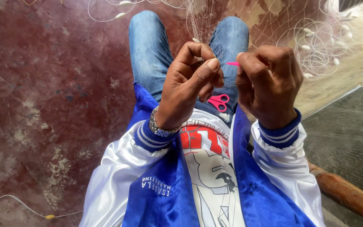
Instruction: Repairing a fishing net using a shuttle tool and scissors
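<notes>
My left hand (192,82) is raised in front of my chest, its fingers pinched together on fine, pale fishing net (202,25) threads. Close beside it, my right hand (267,82) is closed on a thin pink netting needle (232,64) whose tip pokes out toward the left hand. Small pink scissors (218,101) lie on my lap between the two hands. The net runs up over my jeans-clad knees and spreads across the floor.
I sit on a worn red concrete floor (51,92). Coils of white line with small oval floats (320,46) lie at the upper right. Dark mesh netting (349,134) and a wooden pole (349,195) are at the right. A line with yellow floats (49,216) trails at the lower left.
</notes>
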